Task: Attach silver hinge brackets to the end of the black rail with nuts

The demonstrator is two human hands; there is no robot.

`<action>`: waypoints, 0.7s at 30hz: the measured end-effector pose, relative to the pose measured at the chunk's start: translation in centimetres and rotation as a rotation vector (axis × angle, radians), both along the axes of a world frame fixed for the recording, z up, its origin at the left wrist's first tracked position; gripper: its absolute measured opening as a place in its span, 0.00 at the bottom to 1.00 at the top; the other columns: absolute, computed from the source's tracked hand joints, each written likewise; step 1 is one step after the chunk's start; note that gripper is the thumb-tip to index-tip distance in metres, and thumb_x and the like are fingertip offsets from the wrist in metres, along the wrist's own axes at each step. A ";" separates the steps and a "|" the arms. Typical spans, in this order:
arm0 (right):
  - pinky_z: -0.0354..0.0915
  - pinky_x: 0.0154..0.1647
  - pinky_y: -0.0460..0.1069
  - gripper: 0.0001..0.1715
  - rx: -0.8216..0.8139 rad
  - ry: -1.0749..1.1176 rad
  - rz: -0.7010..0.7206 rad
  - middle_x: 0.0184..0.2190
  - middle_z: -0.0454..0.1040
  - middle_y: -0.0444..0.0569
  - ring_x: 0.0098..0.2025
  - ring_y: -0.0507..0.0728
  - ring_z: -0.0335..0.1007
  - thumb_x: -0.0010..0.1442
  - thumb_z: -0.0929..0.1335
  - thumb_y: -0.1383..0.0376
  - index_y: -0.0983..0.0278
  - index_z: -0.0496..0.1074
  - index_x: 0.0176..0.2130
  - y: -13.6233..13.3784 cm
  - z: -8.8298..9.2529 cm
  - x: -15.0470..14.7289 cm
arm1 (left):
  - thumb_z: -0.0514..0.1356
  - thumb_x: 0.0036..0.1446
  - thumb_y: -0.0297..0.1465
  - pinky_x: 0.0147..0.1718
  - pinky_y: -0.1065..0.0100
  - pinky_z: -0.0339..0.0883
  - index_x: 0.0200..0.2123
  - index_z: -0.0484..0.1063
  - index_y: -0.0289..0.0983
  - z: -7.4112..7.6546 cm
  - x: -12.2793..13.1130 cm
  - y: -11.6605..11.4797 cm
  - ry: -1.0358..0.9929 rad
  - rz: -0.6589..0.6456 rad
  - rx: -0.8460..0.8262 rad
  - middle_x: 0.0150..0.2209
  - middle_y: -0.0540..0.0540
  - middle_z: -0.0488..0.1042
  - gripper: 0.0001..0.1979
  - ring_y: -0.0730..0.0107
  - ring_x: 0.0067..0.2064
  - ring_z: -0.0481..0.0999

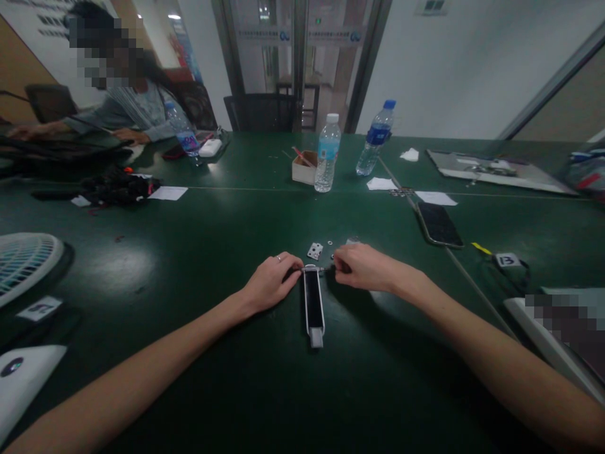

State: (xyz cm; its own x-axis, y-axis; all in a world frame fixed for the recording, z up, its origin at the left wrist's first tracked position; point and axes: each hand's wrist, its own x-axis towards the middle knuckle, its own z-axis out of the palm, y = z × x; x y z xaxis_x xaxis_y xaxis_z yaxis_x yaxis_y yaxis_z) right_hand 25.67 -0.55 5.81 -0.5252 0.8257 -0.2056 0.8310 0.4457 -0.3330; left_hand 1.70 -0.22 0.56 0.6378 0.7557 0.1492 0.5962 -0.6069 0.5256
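Note:
A long black part with a silver frame lies flat on the green table, its far end between my hands. My left hand rests beside that end, fingers curled and pinching its left corner. My right hand is closed on a small thin tool or pin pressed against the part's right corner; I cannot make out what it is. Just beyond lie a small silver plate with holes and a few tiny washers or screws.
Two water bottles and a small cardboard box stand mid-table. A phone lies right, a tagged cable beyond it. A fan sits at left. Another person works at the far left corner.

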 end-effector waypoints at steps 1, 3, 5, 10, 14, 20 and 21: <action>0.60 0.29 0.49 0.04 0.047 0.060 0.016 0.31 0.71 0.50 0.29 0.53 0.65 0.56 0.67 0.67 0.65 0.69 0.29 0.1 -0.2 -0.1 | 0.53 0.65 0.29 0.40 0.62 0.68 0.45 0.69 0.36 -0.1 0.0 0.0 -0.003 -0.002 0.003 0.44 0.44 0.71 0.08 0.65 0.42 0.71; 0.61 0.32 0.49 0.04 0.097 0.143 0.055 0.32 0.71 0.49 0.30 0.52 0.64 0.57 0.66 0.67 0.65 0.68 0.30 0.3 -0.6 -0.3 | 0.53 0.65 0.29 0.40 0.61 0.68 0.45 0.69 0.35 -0.1 0.0 0.0 -0.010 -0.005 0.009 0.43 0.44 0.71 0.08 0.65 0.41 0.71; 0.61 0.34 0.49 0.04 0.093 0.174 0.092 0.31 0.71 0.48 0.31 0.52 0.64 0.57 0.67 0.68 0.65 0.69 0.30 0.4 -0.8 -0.3 | 0.53 0.65 0.29 0.41 0.61 0.68 0.44 0.69 0.35 0.0 0.1 0.0 -0.013 -0.009 0.013 0.43 0.44 0.71 0.08 0.65 0.41 0.71; 0.61 0.31 0.47 0.03 0.053 0.221 0.127 0.30 0.72 0.46 0.30 0.50 0.65 0.57 0.68 0.68 0.65 0.70 0.31 0.7 -1.2 -0.1 | 0.53 0.65 0.29 0.40 0.61 0.68 0.44 0.69 0.35 0.1 0.2 0.0 -0.002 -0.002 0.022 0.42 0.44 0.71 0.08 0.65 0.40 0.71; 0.61 0.31 0.46 0.02 0.045 0.256 0.082 0.29 0.73 0.44 0.29 0.50 0.67 0.57 0.69 0.67 0.64 0.71 0.33 0.9 -1.8 0.2 | 0.53 0.65 0.28 0.40 0.61 0.68 0.44 0.69 0.35 0.0 0.2 0.0 -0.008 -0.003 0.038 0.42 0.44 0.71 0.07 0.65 0.40 0.71; 0.61 0.31 0.46 0.03 0.038 0.285 0.043 0.29 0.73 0.44 0.29 0.50 0.67 0.57 0.70 0.67 0.64 0.71 0.33 1.0 -2.1 0.1 | 0.53 0.65 0.29 0.40 0.60 0.68 0.44 0.69 0.36 0.1 0.2 0.0 -0.001 -0.001 0.030 0.42 0.45 0.71 0.08 0.64 0.40 0.71; 0.61 0.30 0.46 0.04 0.033 0.281 0.040 0.29 0.72 0.44 0.29 0.50 0.67 0.56 0.70 0.67 0.64 0.71 0.33 1.0 -2.1 0.0 | 0.53 0.65 0.29 0.40 0.60 0.69 0.44 0.69 0.36 0.1 0.2 0.0 -0.002 0.000 0.029 0.42 0.45 0.71 0.08 0.64 0.40 0.71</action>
State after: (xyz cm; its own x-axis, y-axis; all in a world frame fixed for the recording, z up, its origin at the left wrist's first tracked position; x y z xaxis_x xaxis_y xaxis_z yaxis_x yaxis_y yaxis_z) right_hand 25.68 0.46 3.74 -0.5904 0.8069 -0.0203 0.6894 0.4910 -0.5325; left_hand 1.92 -0.25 0.68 0.6372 0.7512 0.1721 0.5956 -0.6218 0.5086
